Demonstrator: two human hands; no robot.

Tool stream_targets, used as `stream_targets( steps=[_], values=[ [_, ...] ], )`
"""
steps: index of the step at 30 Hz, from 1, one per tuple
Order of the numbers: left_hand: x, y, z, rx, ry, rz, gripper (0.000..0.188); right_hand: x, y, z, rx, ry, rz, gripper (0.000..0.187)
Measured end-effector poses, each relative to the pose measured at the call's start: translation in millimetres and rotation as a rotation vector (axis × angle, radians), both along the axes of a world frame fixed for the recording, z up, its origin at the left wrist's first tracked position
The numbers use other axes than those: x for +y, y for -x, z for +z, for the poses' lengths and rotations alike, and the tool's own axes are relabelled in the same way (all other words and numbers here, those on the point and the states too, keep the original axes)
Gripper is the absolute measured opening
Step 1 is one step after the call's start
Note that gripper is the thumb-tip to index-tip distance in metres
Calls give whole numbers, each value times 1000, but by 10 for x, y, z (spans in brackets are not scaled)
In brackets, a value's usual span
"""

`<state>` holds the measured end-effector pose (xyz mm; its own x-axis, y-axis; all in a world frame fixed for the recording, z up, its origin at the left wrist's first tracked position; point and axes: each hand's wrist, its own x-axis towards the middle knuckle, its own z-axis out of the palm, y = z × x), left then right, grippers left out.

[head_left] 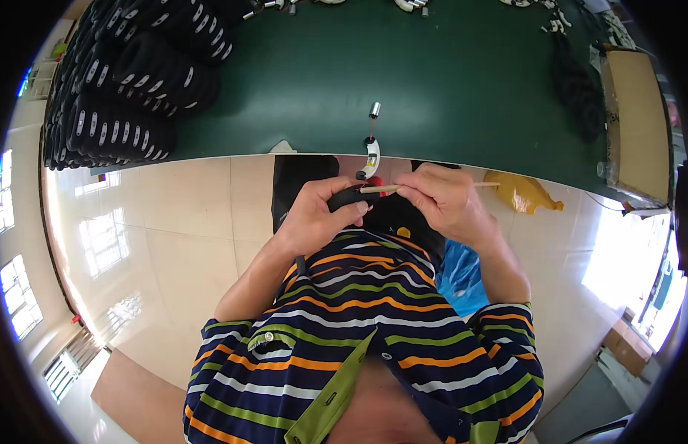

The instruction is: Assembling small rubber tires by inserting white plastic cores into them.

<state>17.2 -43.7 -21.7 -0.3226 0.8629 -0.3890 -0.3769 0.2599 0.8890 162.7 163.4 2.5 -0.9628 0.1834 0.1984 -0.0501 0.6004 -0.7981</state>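
In front of my lap, my left hand [312, 211] is closed around a black curved piece [344, 198], fingers on top and thumb along its near side. My right hand [442, 198] pinches a thin pale wooden stick [489, 184], whose left end meets the black piece; whether it goes inside is hard to see. Just beyond, a white curved part [373, 157] with black ends hangs at the table edge. A thin reddish wire joins it to a small silver cylinder [375, 110] lying on the table. Something red [376, 182] shows between my hands, partly hidden.
Tall stacks of black curved pieces [122, 132] with silver plates fill the left of the green table [299, 81]. At the right end stand a cardboard box [638, 122] and a dark heap [577, 92]. Small loose parts [410, 4] lie along the far side. A yellow bag [525, 194] is below the edge.
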Motion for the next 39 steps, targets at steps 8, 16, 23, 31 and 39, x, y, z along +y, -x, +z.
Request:
stream_targets(
  steps=[8, 16, 23, 31, 39],
  values=[
    [-86, -24, -60, 175, 55, -80, 23, -148, -58, -173, -23, 11, 40, 12],
    [-202, -130, -151, 258, 241, -181, 25, -326, -186, -343, -17, -157, 104, 12],
    [-474, -249, -412, 276, 159, -263, 16, -639, -394, -532, -159, -52, 81, 14],
    [-587, -322, -458, 319, 165, -348, 16, -845, -515, -626, -207, -75, 173, 13],
    [-624, -365, -477, 400, 143, -370, 13, -949, -549, -602, -254, -148, 218, 14]
  ],
)
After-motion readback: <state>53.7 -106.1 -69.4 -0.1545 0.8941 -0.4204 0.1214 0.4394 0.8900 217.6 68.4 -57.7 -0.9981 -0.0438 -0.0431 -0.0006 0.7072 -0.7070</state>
